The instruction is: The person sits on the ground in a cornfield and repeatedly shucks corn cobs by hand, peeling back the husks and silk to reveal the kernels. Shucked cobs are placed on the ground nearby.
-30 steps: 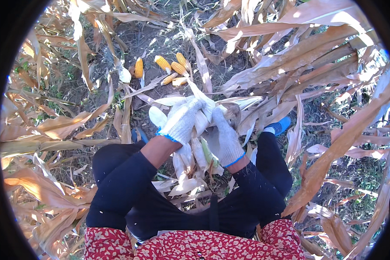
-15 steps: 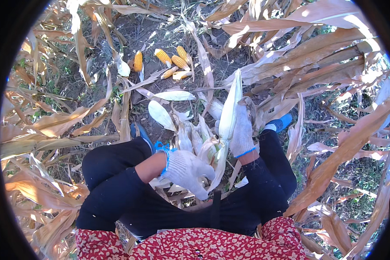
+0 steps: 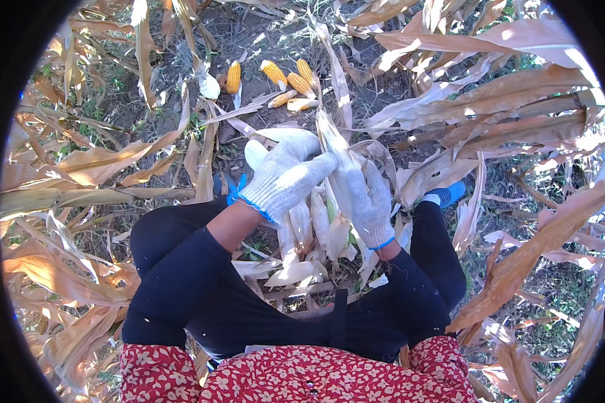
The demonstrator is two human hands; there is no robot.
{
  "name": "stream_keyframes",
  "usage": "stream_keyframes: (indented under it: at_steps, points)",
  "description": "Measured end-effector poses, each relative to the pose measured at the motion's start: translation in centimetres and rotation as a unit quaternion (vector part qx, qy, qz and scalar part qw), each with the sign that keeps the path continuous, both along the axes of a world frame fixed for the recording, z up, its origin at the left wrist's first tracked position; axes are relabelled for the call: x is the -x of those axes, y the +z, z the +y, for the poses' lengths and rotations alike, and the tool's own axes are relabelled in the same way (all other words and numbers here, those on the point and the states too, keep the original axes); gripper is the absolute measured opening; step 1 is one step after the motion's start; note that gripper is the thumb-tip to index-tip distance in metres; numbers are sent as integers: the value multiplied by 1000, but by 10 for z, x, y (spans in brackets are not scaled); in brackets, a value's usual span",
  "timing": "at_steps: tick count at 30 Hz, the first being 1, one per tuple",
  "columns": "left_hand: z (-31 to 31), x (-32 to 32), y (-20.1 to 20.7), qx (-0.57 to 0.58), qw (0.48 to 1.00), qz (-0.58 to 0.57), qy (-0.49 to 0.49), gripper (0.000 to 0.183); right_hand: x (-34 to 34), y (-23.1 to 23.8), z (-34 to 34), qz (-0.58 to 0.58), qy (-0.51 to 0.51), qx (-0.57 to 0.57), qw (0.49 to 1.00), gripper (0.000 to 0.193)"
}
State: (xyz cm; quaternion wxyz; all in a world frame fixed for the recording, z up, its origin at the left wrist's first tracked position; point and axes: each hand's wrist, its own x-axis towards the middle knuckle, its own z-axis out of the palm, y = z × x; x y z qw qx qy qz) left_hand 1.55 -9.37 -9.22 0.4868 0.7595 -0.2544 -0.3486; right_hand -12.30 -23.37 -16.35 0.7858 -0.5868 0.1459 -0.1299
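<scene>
1. Around you spread long, dry, tan-brown corn leaves (image 3: 517,127), thickest at the right and left, over dark soil (image 3: 249,33) with patches of thin green grass.
2. Your bent legs in black trousers (image 3: 181,248) stand wide apart, below a red garment with cream flowers (image 3: 316,376); a bright blue shoe (image 3: 454,193) shows beyond your right knee.
3. Between your legs lies a loose heap of cream, papery husks (image 3: 296,274).
4. Your left hand (image 3: 286,171), in a white knitted glove, has its fingers partly curled and its thumb stretched against the near side of the ear; you cannot be seen clearly enough to tell whether it grips.
5. Your right hand (image 3: 366,201), gloved alike, is partly closed around the ear's lower part, fingers along its right side.
6. The long corn ear in pale, papery husk (image 3: 335,141) is held between your hands above the heap, its tip pointing away from you and slightly left.
7. Six bare, bright yellow corn cobs (image 3: 273,73) lie on the soil beyond your hands: five close together, one just apart at the left.
</scene>
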Motion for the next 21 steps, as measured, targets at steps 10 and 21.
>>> stream_keyframes:
  at_steps: [10, 21]
  points:
    - [-3, 7, -13, 61, 997, -20, 38, 21, 5, -17, 5, 14, -16, 230, 973, 35]
    - [-7, 11, -41, 71, 958, 199, 194, 21, -3, -13, 16, 104, -56, -180, 977, 47]
